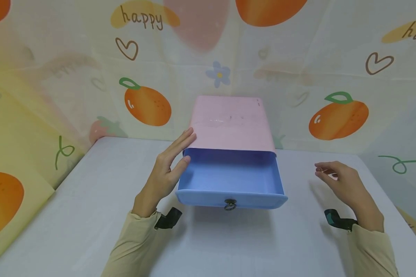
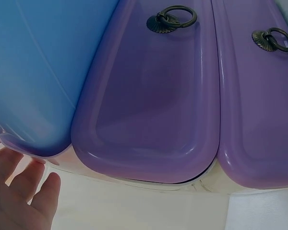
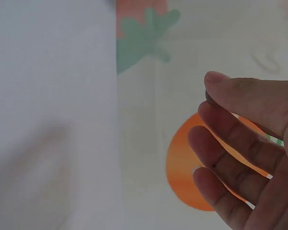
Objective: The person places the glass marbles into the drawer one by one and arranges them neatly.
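A small drawer cabinet with a pink casing (image 1: 230, 123) stands on the table in the head view. Its top blue drawer (image 1: 232, 198) is pulled out, and a dark ring handle hangs at the drawer's front. My left hand (image 1: 163, 177) rests with extended fingers against the cabinet's left side, by the drawer's opening. Over the table to the right, my right hand (image 1: 343, 186) pinches a tiny dark object (image 3: 209, 97) between thumb and forefinger. Most of that object is hidden by the fingertips, so I cannot tell its kind.
Below the blue drawer, the left wrist view shows a purple drawer (image 2: 153, 100) and another purple drawer (image 2: 259, 110), both closed, with ring handles. Behind the white table (image 1: 228, 246) hangs a printed cloth (image 1: 263, 73) with oranges. A yellow cloth (image 1: 24, 154) borders the left side.
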### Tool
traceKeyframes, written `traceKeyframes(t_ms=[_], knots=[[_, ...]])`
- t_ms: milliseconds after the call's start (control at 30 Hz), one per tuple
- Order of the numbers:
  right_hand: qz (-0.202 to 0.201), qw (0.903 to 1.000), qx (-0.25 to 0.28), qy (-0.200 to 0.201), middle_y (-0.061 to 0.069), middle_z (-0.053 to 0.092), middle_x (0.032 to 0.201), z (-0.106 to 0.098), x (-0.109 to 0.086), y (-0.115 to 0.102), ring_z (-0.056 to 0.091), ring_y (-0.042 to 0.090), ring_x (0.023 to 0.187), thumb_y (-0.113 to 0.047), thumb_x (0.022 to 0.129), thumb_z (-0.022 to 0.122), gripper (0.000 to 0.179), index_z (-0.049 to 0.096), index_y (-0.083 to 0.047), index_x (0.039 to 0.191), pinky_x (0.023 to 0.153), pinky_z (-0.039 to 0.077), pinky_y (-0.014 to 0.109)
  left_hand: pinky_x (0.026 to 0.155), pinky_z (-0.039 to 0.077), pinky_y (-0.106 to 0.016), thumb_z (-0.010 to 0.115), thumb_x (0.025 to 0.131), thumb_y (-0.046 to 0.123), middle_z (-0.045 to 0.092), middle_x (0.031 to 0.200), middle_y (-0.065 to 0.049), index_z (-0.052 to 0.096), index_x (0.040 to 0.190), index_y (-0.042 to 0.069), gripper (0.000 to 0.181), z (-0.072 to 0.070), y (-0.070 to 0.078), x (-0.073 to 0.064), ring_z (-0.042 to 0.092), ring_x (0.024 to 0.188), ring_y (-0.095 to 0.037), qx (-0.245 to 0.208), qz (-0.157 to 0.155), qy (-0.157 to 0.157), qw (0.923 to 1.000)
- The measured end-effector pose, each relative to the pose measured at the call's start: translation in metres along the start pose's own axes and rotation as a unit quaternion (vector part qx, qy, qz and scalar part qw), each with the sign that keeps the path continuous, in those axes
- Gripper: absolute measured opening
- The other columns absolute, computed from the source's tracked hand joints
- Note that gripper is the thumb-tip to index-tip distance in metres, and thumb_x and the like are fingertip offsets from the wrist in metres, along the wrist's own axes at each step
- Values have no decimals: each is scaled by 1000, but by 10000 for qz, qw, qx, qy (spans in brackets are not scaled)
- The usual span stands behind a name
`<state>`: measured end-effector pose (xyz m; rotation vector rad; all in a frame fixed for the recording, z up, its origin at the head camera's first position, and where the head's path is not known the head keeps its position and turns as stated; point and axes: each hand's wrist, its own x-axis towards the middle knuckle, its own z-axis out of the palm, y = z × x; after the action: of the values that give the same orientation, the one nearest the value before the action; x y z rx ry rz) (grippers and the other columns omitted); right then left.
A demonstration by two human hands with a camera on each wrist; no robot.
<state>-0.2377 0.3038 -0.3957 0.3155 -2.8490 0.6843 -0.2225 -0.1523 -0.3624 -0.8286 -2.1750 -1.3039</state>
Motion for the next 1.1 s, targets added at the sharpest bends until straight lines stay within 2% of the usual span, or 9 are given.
traceKeyframes(t_ms=[233, 467, 700, 733, 800, 867, 967, 1033, 1100], knots=[[-238, 9995, -86, 201, 23, 69, 107, -3, 0, -6, 63, 36, 95, -10, 93, 67, 30, 66, 3, 120, 80, 53, 44, 124, 26, -29, 51, 95, 5, 44, 156, -6, 51, 145, 7, 50, 0, 0, 0, 34, 149, -20, 31, 1, 3, 10000], [-292, 9992, 19, 275, 24, 68, 109, -6, 0, -17, 61, 38, 96, -10, 93, 67, 33, 63, 4, 123, 86, 51, 62, 124, 27, -29, 51, 95, 5, 44, 156, -7, 51, 145, 7, 50, 0, 0, 0, 35, 149, -20, 45, 3, 12, 10000], [-241, 9991, 22, 344, 24, 68, 112, -10, -1, -31, 61, 41, 100, -15, 94, 67, 36, 62, 2, 125, 87, 51, 64, 124, 27, -30, 51, 95, 6, 44, 156, -7, 51, 145, 7, 50, 0, 0, 0, 35, 149, -20, 79, 7, 13, 10000], [-256, 9990, 27, 375, 24, 69, 111, -11, -2, -33, 61, 40, 100, -15, 93, 68, 36, 63, 1, 125, 86, 51, 63, 124, 27, -30, 51, 95, 5, 44, 156, -7, 51, 145, 7, 50, 0, 0, 0, 35, 149, -20, 76, 10, 11, 10000], [-326, 9983, 55, 479, 21, 71, 110, -12, -2, -35, 62, 37, 99, -16, 93, 69, 35, 65, -1, 123, 86, 55, 48, 124, 27, -30, 51, 95, 5, 44, 156, -6, 51, 145, 7, 50, 0, 0, 0, 35, 149, -20, 76, 10, 13, 10000], [-440, 9971, 106, 616, 18, 72, 107, -13, -3, -38, 64, 27, 96, -16, 91, 71, 33, 67, -3, 121, 85, 53, 29, 124, 27, -31, 51, 95, 5, 44, 156, -6, 51, 145, 7, 50, 0, 0, 0, 35, 149, -20, 80, 4, 16, 10000], [-611, 9947, 198, 801, 14, 74, 104, -14, -3, -41, 58, -5, 91, -16, 89, 73, 32, 69, -6, 119, 79, 41, 8, 123, 28, -31, 51, 95, 5, 44, 156, -6, 51, 144, 7, 50, 0, 0, 0, 35, 149, -20, 104, -4, 27, 9999], [-674, 9937, 247, 856, 13, 75, 104, -15, -4, -43, 47, -20, 88, -15, 88, 74, 32, 70, -7, 119, 78, 40, 7, 123, 28, -32, 51, 94, 5, 44, 156, -7, 51, 144, 6, 50, 0, 0, 0, 36, 149, -20, 117, -1, 34, 9999], [-722, 9930, 262, 901, 12, 75, 103, -16, -5, -47, 40, -26, 89, -15, 88, 74, 31, 70, -8, 118, 77, 40, 10, 123, 28, -32, 51, 94, 5, 45, 155, -7, 51, 144, 6, 50, 0, 1, 1, 36, 149, -21, 124, 6, 37, 9999]])
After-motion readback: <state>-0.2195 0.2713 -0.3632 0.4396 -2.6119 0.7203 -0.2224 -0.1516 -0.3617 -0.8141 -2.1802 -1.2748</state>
